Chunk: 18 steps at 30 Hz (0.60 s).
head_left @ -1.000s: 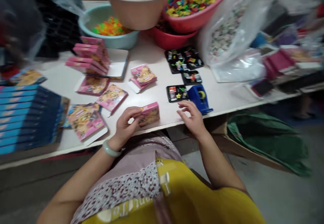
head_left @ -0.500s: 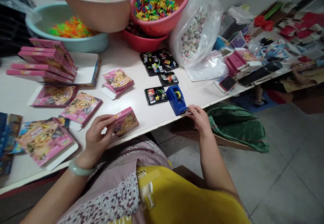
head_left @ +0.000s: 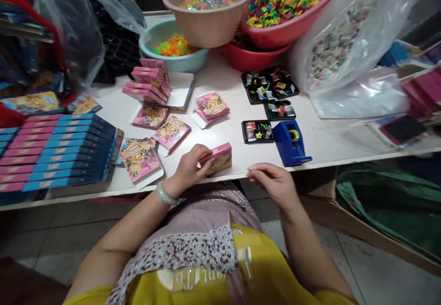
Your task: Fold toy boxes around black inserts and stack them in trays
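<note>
My left hand grips a small pink cardboard box, which stands on its edge at the table's front. Off to the right, my right hand is pinched, thumb against fingers, just past the table edge; whatever the fingertips hold is too small to make out. Behind it stands a blue tape dispenser with a yellow roll. Beside the dispenser lies a black tray of small toys. More pink boxes lie left of my left hand, among them one with an unfolded flap.
Stacked pink and blue boxes fill the left side. At the back are a beige basin, a light blue basin and a red basin with small plastic pieces. A clear bag stands at right, above a green-lined carton.
My right hand has come away from the tape dispenser, leftward toward the pink box. My left hand still holds the box. The head view has turned left.
</note>
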Available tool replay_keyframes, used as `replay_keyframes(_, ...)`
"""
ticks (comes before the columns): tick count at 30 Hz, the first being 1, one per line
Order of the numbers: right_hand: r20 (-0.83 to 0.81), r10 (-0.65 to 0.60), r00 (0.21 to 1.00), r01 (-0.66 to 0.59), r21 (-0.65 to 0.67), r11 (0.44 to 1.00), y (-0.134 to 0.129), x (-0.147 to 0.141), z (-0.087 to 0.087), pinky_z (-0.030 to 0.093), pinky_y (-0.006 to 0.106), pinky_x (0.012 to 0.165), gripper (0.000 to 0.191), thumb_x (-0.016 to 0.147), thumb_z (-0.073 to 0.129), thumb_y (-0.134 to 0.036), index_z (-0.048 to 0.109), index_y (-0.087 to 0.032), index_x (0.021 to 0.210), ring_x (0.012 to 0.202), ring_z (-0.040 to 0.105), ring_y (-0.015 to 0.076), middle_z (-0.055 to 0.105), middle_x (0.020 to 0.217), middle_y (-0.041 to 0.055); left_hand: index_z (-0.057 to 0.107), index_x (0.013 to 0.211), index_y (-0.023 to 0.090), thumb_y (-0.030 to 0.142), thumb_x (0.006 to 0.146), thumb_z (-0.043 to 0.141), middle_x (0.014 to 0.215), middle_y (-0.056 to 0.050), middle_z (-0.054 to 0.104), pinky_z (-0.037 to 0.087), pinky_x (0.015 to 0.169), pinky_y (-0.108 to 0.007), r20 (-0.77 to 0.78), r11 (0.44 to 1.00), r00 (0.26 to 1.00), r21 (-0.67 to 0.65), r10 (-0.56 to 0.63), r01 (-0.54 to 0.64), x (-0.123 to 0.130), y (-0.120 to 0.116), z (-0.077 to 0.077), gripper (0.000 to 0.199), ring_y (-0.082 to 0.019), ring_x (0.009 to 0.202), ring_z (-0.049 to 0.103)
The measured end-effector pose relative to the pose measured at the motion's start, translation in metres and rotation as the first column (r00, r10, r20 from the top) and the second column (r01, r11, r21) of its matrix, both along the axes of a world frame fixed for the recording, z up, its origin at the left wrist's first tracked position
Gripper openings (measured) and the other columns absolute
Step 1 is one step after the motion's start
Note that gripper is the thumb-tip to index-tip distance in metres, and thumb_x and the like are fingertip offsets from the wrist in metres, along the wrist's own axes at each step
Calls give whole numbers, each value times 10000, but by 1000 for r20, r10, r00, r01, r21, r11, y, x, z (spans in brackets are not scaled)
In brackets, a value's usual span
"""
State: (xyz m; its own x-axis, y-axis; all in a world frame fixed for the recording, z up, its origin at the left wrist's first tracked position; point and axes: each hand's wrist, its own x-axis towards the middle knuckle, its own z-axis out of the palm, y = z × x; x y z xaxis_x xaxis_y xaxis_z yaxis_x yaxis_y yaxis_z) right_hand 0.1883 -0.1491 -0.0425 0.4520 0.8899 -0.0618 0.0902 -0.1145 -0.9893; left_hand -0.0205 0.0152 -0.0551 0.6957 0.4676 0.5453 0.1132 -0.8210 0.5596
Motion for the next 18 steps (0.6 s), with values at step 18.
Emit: replay_keyframes(18,-197,185,963,-157,149,976,88,-41,2,546,285,654,509,808,689,-385,523,-266,1275,751,670,154,714,825,-15,258,1504,211,218,928,542,927,-33,627,499,690,-252,-92,997,996,-77,-5,-3,1,20,-1,642,-122,749,584)
